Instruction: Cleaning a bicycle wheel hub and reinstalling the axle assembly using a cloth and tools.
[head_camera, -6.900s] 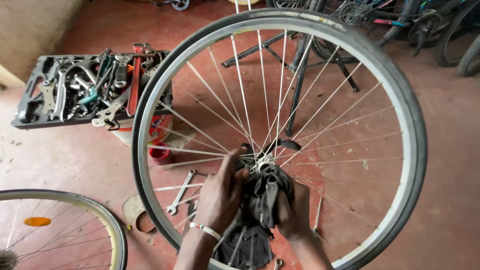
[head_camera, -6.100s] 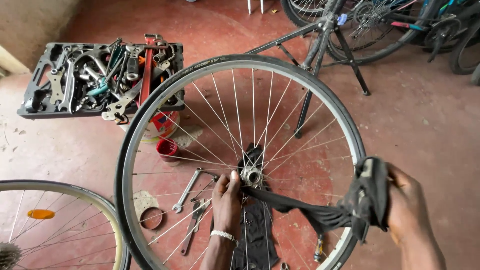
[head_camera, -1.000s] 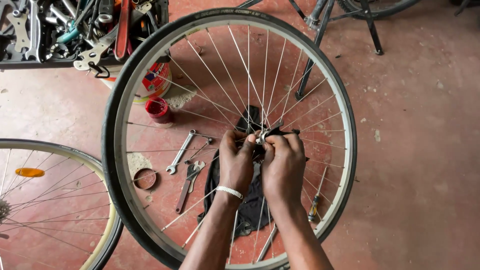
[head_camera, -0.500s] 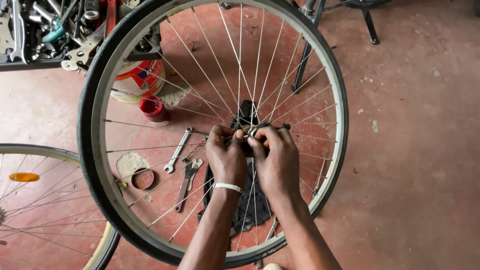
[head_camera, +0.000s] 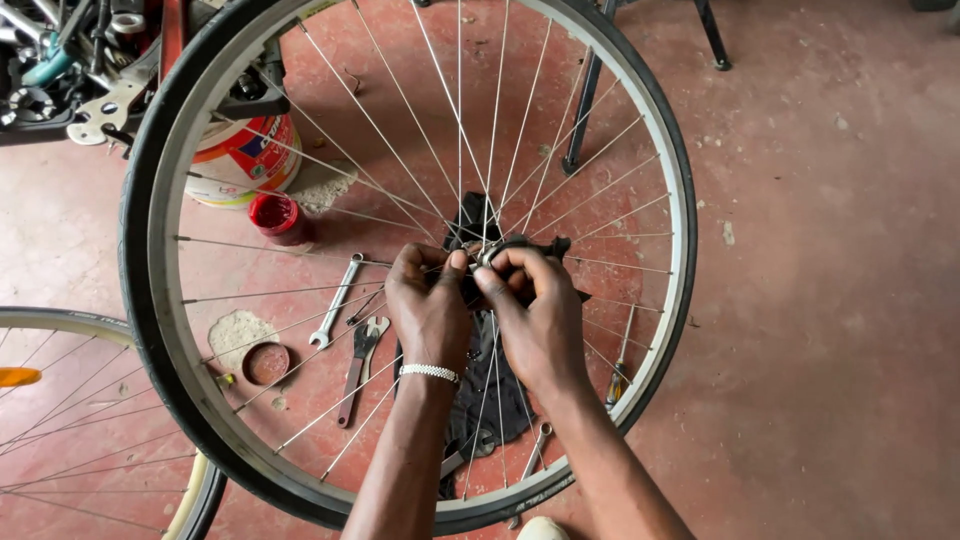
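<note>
At one hub (head_camera: 487, 254), two hands (head_camera: 490, 310).

A red concrete floor (head_camera: 820, 300) is strewn with a spanner (head_camera: 336, 300), a small red tin (head_camera: 277, 217) and a black cloth (head_camera: 490, 400).

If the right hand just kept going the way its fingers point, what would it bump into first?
The right hand points up and left at the wheel's hub, which its fingertips already seem to touch. Past that, probably spokes; depth is hard to judge.
</note>
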